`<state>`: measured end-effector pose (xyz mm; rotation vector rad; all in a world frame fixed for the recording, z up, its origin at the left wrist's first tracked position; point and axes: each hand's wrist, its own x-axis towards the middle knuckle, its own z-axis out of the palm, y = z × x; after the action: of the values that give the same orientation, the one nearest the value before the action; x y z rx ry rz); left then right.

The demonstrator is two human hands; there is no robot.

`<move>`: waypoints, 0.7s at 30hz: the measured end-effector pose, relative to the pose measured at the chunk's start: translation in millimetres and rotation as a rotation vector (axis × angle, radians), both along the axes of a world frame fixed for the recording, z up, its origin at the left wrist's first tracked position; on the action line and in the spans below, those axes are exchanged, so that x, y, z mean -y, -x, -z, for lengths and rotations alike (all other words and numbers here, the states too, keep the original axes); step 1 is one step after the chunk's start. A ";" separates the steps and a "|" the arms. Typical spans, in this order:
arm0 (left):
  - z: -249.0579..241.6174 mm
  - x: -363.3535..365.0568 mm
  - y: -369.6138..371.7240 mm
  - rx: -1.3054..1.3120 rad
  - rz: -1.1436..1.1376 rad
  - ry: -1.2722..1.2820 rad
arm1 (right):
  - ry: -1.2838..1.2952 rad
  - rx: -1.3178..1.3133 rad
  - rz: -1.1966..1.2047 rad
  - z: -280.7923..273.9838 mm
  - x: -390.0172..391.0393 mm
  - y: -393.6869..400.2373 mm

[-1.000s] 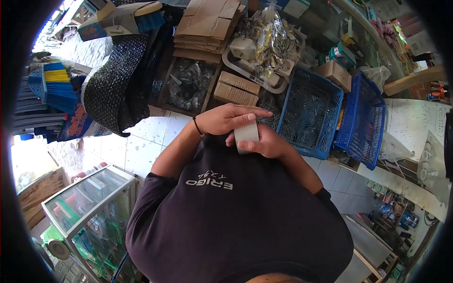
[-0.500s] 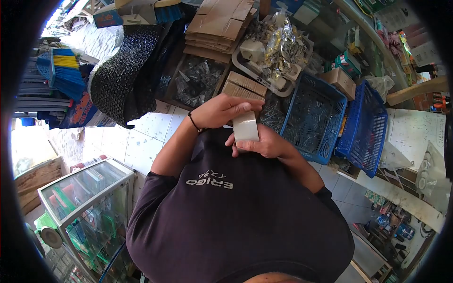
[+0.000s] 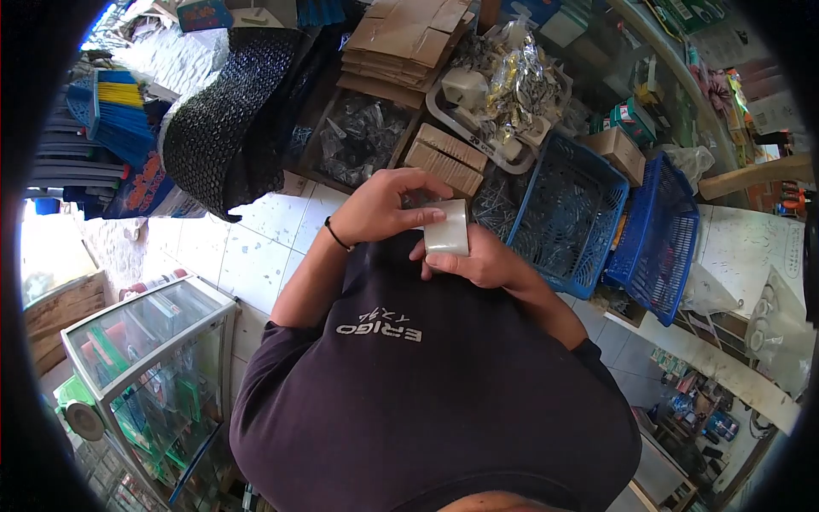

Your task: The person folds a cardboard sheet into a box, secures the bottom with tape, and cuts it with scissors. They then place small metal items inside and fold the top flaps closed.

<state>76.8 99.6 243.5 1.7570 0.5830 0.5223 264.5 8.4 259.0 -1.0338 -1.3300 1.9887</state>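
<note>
A pale, glossy rectangular packet [image 3: 448, 232] is held upright in front of the dark shirt. My right hand [image 3: 485, 258] is closed round its lower part, thumb across the near face and fingertips showing past the left edge. At the packet's upper left corner is my left hand [image 3: 394, 203], its thumb lying on the face and its fingers curved over the top. Those fingers hide part of the upper edge. A black band is on my left wrist.
Beyond my hands are brown cardboard pieces [image 3: 445, 160], a wooden box of small plastic bags [image 3: 363, 136], a tray of metal parts [image 3: 439, 101] and blue baskets [image 3: 570, 286] [image 3: 661, 239]. A glass cabinet [image 3: 149, 341] stands at lower left.
My left hand has gone from lying flat across the packet's top to curling its fingers, with the thumb now on the face. The view has shifted slightly.
</note>
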 end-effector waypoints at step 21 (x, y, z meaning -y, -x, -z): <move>-10.4 29.3 -25.2 -0.068 -0.295 -0.109 | -0.062 0.242 0.074 2.8 1.3 10.2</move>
<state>101.9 70.2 253.9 1.8073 0.8836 0.7108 254.3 7.0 256.2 -1.3073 -1.4446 1.8006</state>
